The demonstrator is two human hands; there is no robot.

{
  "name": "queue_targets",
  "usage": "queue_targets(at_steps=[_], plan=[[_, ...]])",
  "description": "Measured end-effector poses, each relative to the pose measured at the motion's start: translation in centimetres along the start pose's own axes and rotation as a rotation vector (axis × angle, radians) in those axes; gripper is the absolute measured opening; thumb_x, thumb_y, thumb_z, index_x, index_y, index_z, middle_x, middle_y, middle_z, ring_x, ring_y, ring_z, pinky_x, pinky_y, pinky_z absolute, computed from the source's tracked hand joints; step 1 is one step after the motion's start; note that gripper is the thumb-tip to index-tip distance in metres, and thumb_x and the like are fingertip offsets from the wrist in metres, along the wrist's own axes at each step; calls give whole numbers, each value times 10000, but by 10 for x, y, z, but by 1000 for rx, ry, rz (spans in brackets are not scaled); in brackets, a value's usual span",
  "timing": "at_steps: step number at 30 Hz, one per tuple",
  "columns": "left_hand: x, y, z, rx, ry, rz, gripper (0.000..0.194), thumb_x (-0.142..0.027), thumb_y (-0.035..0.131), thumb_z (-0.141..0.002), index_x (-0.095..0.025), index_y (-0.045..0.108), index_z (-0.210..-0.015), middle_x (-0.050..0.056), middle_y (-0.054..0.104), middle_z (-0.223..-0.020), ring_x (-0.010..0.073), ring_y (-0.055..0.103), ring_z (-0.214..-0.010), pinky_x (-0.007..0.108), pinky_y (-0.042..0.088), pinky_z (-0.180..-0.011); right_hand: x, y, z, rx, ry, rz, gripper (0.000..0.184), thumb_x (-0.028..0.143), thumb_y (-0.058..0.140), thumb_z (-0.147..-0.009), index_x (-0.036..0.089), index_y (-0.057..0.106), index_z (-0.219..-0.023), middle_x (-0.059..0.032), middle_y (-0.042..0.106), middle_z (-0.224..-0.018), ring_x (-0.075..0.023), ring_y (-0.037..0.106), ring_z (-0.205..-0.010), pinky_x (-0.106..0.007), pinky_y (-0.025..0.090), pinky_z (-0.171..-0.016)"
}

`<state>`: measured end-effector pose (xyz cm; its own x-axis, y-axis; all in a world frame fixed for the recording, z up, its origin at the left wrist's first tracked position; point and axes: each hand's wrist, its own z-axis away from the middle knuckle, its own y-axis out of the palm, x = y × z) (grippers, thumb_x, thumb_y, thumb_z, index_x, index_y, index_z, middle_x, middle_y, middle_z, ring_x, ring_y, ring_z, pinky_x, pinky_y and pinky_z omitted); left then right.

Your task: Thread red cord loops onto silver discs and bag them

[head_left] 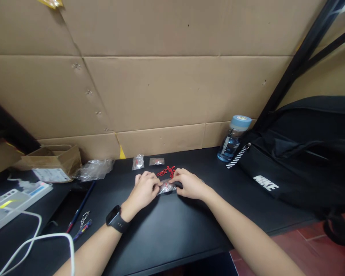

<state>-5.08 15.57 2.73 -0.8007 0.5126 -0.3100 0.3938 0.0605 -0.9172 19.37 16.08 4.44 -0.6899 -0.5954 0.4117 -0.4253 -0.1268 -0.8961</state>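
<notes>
A small clear plastic bag point(167, 187) with something red inside lies on the black table between my hands. My left hand point(143, 189), below a black watch, has its fingers closed on the bag's left end. At the opposite end, my right hand point(189, 184) pinches the bag between thumb and fingers. Just beyond the fingertips lie several red cord loops point(167, 170), partly hidden by my right hand. Farther back are two filled plastic packets, one crumpled packet point(138, 162) and one flatter packet point(156, 161).
A pile of clear bags point(96, 169) sits by an open cardboard box point(56, 161). At left are a power strip point(20, 199), white cable point(36, 237), phone-like dark slab, pen point(81, 207) and keychain point(83, 226). A water bottle point(232, 140) and black backpack point(299, 165) stand right.
</notes>
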Motion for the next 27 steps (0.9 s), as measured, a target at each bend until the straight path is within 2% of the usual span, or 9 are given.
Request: queue_targets(at_steps=[3, 6, 9, 13, 17, 21, 23, 25, 27], plan=[[0, -9, 3, 19, 86, -5, 266, -129, 537, -877, -247, 757, -967, 60, 686, -1072, 280, 522, -1118, 453, 353, -934, 3, 2, -1, -18, -69, 5, 335, 184, 715, -788, 201, 762, -1119, -86, 648, -1176, -239, 596, -1079, -337, 487, -949], [0, -14, 5, 46, 141, 17, 199, -261, 629, -868, -249, 743, -1030, 65, 671, -1133, 300, 498, -1166, 474, 356, -984, 1, 5, -3, -22, -93, 4, 318, 210, 760, -781, 193, 763, -1099, -90, 653, -1179, -243, 594, -1078, -350, 482, -970], [1, -12, 6, 48, 159, 34, 306, -384, 735, -814, -247, 721, -1087, 74, 669, -1177, 318, 501, -1188, 469, 367, -996, -1, 6, -3, -33, -96, -21, 258, 286, 796, -814, 218, 784, -1062, -76, 671, -1153, -238, 603, -1070, -352, 479, -969], [5, -7, 3, 10, 136, 79, 168, -301, 617, -939, -248, 710, -1069, 65, 714, -1126, 268, 586, -1107, 418, 391, -957, -1, 5, -3, -105, -114, -75, 189, 367, 684, -952, 237, 794, -1034, -58, 706, -1080, -207, 623, -1004, -329, 480, -927], [7, -9, -1, -23, 80, 258, 234, -379, 542, -1011, -274, 681, -1167, 45, 750, -1105, 237, 658, -999, 394, 425, -949, 4, 3, -5, -194, -107, -147, 245, 313, 577, -1010, 204, 765, -896, -55, 723, -981, -200, 631, -940, -335, 473, -897], [3, -10, -4, -62, -28, 682, 293, -424, 618, -964, -235, 641, -1186, 48, 752, -1070, 227, 694, -945, 335, 506, -878, 7, 6, -9, -249, 36, -490, 158, 345, 677, -929, 192, 719, -935, -34, 720, -854, -178, 636, -768, -299, 478, -734], [0, -8, -5, -67, -83, 873, 344, -435, 653, -943, -215, 604, -1203, 40, 753, -987, 213, 705, -868, 309, 528, -808, 7, 8, -10, -235, 99, -760, 253, 370, 738, -876, 189, 688, -1046, -29, 725, -842, -166, 641, -719, -280, 474, -682], [-2, -7, -4, -64, -115, 941, 396, -446, 665, -938, -213, 565, -1243, 28, 746, -923, 201, 702, -808, 298, 532, -765, 8, 9, -11, -207, 124, -950, 385, 360, 795, -817, 187, 653, -1131, -18, 722, -815, -159, 645, -698, -274, 474, -677], [-4, -8, -3, -62, -119, 886, 413, -452, 643, -954, -226, 539, -1284, 29, 739, -930, 204, 704, -816, 309, 533, -771, 8, 9, -11, -186, 150, -1029, 473, 325, 828, -772, 192, 627, -1179, 4, 708, -759, -150, 637, -664, -268, 465, -667]])
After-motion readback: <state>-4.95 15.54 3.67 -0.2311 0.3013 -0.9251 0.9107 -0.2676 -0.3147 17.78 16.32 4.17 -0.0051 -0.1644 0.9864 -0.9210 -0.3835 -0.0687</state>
